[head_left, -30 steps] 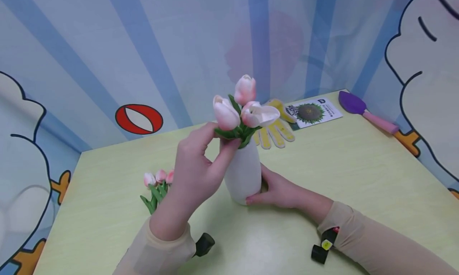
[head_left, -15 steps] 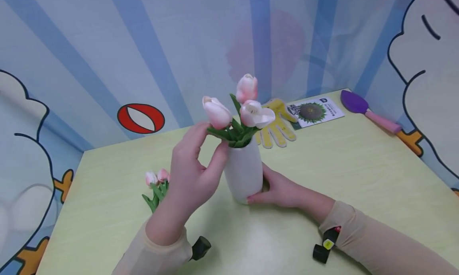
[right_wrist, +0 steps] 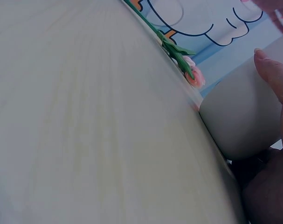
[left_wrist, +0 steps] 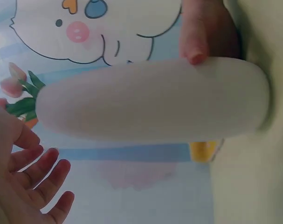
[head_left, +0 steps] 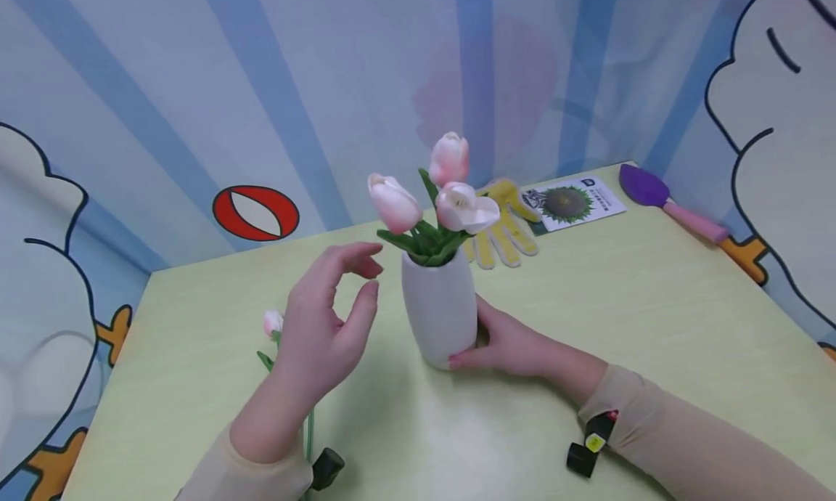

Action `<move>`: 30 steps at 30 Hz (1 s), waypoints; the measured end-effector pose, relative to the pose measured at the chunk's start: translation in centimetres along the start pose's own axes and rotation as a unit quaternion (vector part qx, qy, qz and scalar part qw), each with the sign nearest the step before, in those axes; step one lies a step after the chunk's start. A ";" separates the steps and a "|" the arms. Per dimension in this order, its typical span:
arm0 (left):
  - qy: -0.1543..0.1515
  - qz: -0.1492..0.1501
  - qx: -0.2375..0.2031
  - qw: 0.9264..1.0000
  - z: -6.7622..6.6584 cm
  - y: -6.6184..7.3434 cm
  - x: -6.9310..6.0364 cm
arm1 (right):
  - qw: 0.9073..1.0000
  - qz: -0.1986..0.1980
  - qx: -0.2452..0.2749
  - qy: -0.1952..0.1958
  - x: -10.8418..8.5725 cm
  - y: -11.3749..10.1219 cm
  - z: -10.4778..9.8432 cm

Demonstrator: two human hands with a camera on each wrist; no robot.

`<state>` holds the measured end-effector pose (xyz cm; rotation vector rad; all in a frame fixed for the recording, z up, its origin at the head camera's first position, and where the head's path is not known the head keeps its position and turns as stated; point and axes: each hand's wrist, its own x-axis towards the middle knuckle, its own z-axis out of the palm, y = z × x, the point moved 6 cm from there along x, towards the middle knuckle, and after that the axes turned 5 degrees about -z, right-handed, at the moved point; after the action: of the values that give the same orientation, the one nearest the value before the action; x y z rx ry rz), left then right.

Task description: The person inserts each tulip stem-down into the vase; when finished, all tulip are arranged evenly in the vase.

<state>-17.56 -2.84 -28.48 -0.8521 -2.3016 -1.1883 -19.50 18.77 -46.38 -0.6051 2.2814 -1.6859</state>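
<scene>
A white vase (head_left: 440, 312) stands upright on the table, with pink-and-white tulips (head_left: 395, 205) and green leaves rising from its mouth. My right hand (head_left: 512, 347) grips the vase low on its right side, the thumb at the front near the base. To the left of the vase, apart from it, my left hand (head_left: 323, 327) hangs with loosely bent fingers and nothing between them. The left wrist view has these fingertips close to the vase's mouth and leaves. More tulips (right_wrist: 194, 77) lie on the table, mostly hidden behind my left hand and forearm in the head view.
Behind the vase lies a yellow-and-white glove (head_left: 503, 232). Beside it is a card with a round green plant picture (head_left: 568, 203), then a purple-headed trowel (head_left: 645, 186) with a pink handle at the back right. A printed curtain (head_left: 353, 87) rises behind the table (head_left: 653, 305).
My left hand has let go of the tulips at the vase's mouth and moved left and down. The left tulip leans further left. My right hand keeps its grip on the vase.
</scene>
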 end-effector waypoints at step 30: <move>-0.207 -0.357 0.181 0.892 -4.2 -16.6 -10.8 | 1.000 0.015 0.000 0.003 0.0 -0.1 0.2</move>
<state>-20.72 -17.35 -42.27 -0.0955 -3.2107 -0.8006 -19.42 18.57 -46.39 -0.5631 2.2827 -1.6770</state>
